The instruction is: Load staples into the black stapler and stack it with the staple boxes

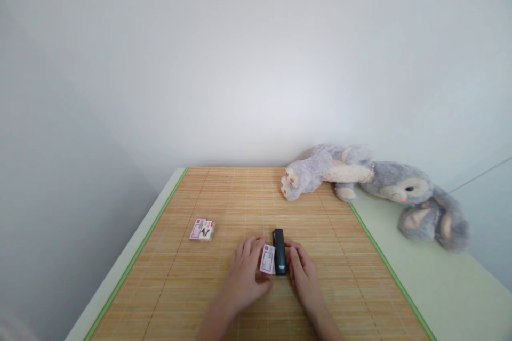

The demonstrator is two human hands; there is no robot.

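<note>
Presently: stapler (pixel 279 253) between hands (pixel 245 272) (pixel 306 277), left open, right grip unclear; white box (pixel 268 260) at stapler's left, two boxes (pixel 202 230) farther left.

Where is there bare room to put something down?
On the mat: between the small boxes and the left hand, and between the black stapler and plush rabbit. It is crowded between left hand and right hand, around the stapler and another box.

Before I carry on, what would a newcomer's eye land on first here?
Probably the grey plush rabbit, sprawled on its side at the back right, half off the bamboo mat. Next, the dark stapler between the left hand and right hand.
</note>
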